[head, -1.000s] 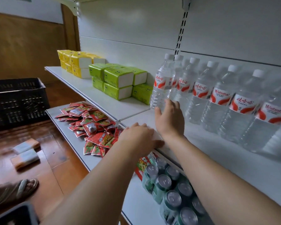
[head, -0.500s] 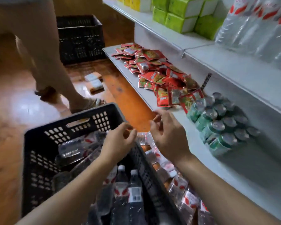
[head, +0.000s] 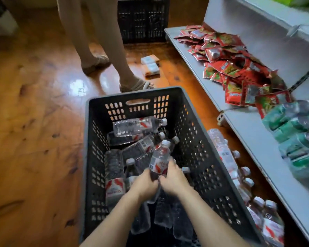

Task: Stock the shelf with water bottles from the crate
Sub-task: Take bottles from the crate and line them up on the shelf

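Hands point(head: 159, 182) now around ribbed bottle point(head: 159, 160)

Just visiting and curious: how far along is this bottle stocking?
Done: cannot tell, the bottle shelf is out of view. In hand: both the left hand and right hand grip one water bottle over the crate. Left: many bottles lie inside.

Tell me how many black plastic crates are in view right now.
2. The near crate sits on the floor beside the shelf, with bottles inside and both hands reaching in. The second crate stands farther back at the shelf's end, its top cut off by the frame.
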